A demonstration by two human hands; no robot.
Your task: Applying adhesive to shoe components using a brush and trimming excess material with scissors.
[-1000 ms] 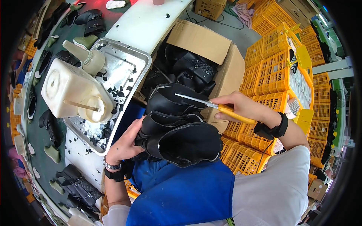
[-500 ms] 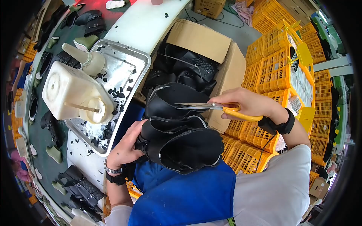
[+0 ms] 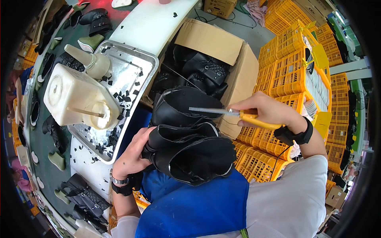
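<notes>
My left hand (image 3: 137, 152) grips several black boot uppers (image 3: 200, 158) bunched side by side, their open tops turned toward me. Its fingers are wrapped round the shafts and partly hidden behind them. In my right hand (image 3: 264, 111) is a pair of scissors (image 3: 214, 110) with yellow handles. The scissor blades are together and point left across the opening of the farthest boot upper (image 3: 180, 105). Whether they touch its edge I cannot tell. Pale lining shows along the cut-looking rims of the uppers.
An open cardboard box (image 3: 210, 37) with black boots (image 3: 206, 67) stands beyond my hands. On the left, a metal tray (image 3: 152, 63) holds white plastic containers (image 3: 65, 85) and black scraps. A green conveyor (image 3: 43, 131) carries footwear. Yellow crates (image 3: 285, 75) are stacked at right.
The scissor blades have come together, and my right hand has shifted slightly to the right. My left hand keeps its hold on the boot uppers.
</notes>
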